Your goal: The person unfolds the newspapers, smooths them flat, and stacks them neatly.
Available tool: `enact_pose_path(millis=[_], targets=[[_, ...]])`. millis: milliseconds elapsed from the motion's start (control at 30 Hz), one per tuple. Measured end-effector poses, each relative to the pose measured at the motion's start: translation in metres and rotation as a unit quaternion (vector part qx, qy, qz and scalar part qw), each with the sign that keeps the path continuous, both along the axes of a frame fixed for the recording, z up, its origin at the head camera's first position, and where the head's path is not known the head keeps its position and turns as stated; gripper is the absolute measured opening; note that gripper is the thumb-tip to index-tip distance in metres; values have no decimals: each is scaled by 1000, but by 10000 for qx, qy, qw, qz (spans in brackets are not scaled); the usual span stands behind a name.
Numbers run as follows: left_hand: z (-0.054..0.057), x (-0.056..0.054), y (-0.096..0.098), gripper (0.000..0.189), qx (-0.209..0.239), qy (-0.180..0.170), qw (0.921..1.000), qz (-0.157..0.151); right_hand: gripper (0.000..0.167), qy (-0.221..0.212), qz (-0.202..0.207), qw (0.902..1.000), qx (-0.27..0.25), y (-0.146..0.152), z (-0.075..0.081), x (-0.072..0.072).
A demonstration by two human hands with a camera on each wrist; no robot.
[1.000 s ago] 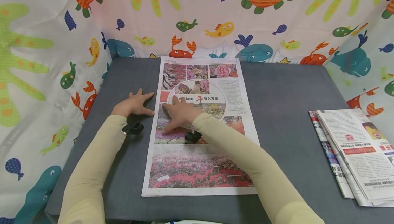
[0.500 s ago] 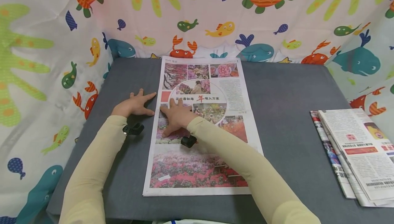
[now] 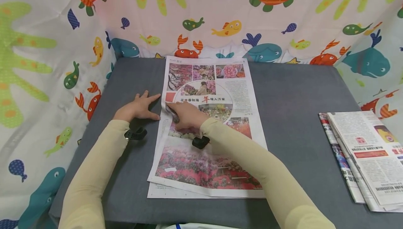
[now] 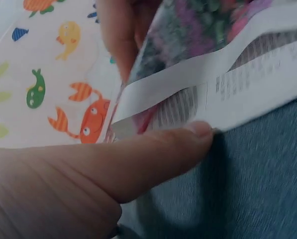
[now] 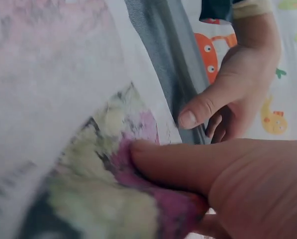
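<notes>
At the left, the left hand (image 3: 136, 107) rests on a grey tabletop (image 3: 292, 99) with fingers spread wide, its thumb tip at the left edge of a newspaper (image 3: 215, 110). The newspaper lies lengthwise in the middle, flower photos up, and the right hand (image 3: 190, 115) pinches its top sheet near that edge, the sheet skewed over the page beneath. Far right sits a newspaper stack (image 3: 366, 159).
</notes>
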State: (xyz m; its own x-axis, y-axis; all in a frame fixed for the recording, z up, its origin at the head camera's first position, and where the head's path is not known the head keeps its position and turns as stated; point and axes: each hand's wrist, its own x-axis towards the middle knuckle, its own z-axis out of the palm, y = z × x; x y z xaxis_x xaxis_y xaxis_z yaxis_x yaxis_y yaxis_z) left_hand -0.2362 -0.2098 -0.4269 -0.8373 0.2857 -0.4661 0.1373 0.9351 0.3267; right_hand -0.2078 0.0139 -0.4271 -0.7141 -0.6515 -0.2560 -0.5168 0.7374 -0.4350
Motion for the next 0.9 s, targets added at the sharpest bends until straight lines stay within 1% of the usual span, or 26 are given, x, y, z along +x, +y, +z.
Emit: enact_pose_path(millis=[67, 133, 233, 333, 367, 467, 533, 600, 667, 767, 900], targets=[[3, 3, 6, 105, -35, 92, 9999, -51, 89, -57, -14, 9996, -293, 6, 3, -1], [6, 5, 13, 109, -121, 171, 9997, -92, 87, -238, -166, 9983, -506, 12, 7, -3], [10, 9, 21, 112, -254, 250, 9993, -85, 84, -426, -534, 9956, -647, 21, 13, -7], [11, 11, 24, 108, -223, 365, 9989, -215, 82, -571, -819, 9925, -707, 28, 16, -13], [11, 12, 25, 105, -163, 413, 9985, -310, 82, -641, -881, 9913, -736, 29, 17, -14], [6, 13, 28, 95, 79, 518, 9958, -746, 82, -829, -933, 9888, -815, 31, 19, -16], [2, 13, 31, 90, 255, 484, 9937, -982, 81, -917, -909, 9881, -836, 32, 20, -16], [-1, 13, 34, 87, 330, 433, 9922, -1120, 80, -931, -875, 9886, -790, 32, 20, -16], [-4, 13, 35, 84, 361, 409, 9919, -1149, 79, -949, -856, 9891, -737, 32, 20, -16], [-6, 12, 36, 83, 302, 426, 9925, -1108, 77, -886, -847, 9903, -654, 33, 21, -16], [-8, 11, 36, 85, 332, 444, 9929, -1053, 77, -699, -892, 9907, -759, 36, 26, -15]])
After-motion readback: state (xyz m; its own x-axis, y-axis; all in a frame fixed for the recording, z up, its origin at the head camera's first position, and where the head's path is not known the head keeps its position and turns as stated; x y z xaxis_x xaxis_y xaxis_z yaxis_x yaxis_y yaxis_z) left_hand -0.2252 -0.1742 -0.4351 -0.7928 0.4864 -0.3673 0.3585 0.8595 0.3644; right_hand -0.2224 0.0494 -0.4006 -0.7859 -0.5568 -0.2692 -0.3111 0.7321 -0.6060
